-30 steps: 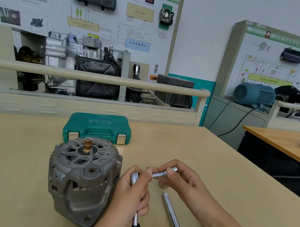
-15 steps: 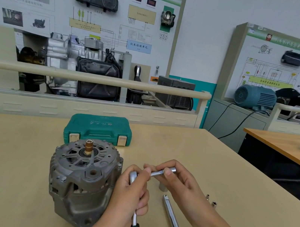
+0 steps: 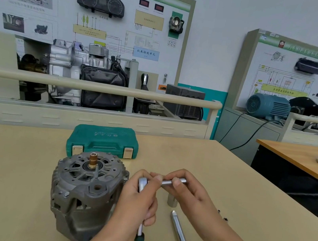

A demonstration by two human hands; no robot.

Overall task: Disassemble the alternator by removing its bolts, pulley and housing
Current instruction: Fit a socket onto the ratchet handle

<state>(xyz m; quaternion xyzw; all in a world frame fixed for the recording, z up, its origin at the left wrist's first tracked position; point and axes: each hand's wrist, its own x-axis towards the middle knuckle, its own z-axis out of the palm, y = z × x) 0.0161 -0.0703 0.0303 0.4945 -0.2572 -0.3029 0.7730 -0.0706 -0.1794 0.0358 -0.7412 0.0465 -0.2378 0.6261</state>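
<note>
Head view: left hand (image 3: 136, 204) grips ratchet wrench (image 3: 143, 188) as before; right hand (image 3: 190, 196) still pinches socket bit (image 3: 175, 182) at ratchet head, fingers slightly shifted. Tool fitting likely unfinished. Alternator (image 3: 85, 194) stands just left of left hand, untouched. Extension bar (image 3: 182, 240) lies below right hand.
</note>
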